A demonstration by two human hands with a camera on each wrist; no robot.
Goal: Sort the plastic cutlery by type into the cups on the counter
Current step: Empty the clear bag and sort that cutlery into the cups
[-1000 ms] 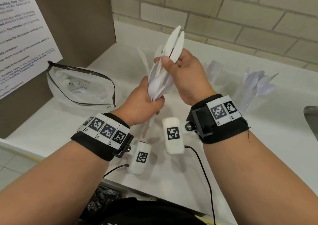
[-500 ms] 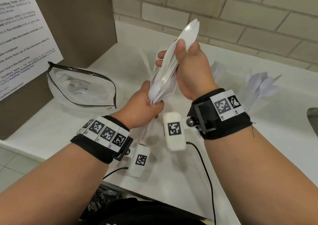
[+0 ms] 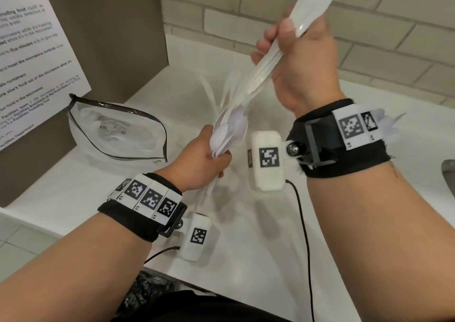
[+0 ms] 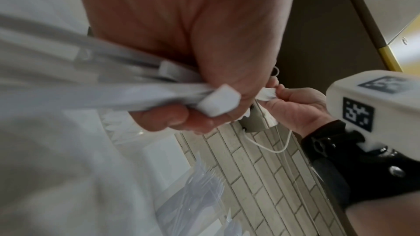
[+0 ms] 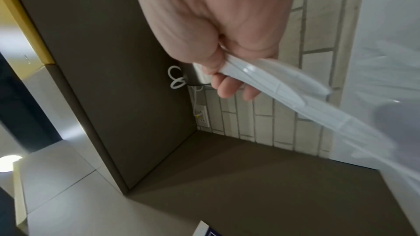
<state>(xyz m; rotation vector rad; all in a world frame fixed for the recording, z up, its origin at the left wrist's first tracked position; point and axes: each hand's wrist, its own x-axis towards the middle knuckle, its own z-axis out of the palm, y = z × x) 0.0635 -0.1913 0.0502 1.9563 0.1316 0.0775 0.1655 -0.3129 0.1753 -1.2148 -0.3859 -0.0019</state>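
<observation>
Head view shows the right hand (image 3: 302, 58) has lifted higher than a second ago, pinching a few spoons (image 3: 299, 21) by their handles and drawing them up out of the bundle of cutlery (image 3: 227, 129) that the left hand (image 3: 200, 159) grips above the bench (image 3: 258, 235). That separates one type, probably ready for a cup; the cups are mostly hidden behind the arms.

Shared office kitchenette: white counter (image 3: 81, 189), brick wall (image 3: 369, 14), posted microwave-rules notice (image 3: 32, 58).
</observation>
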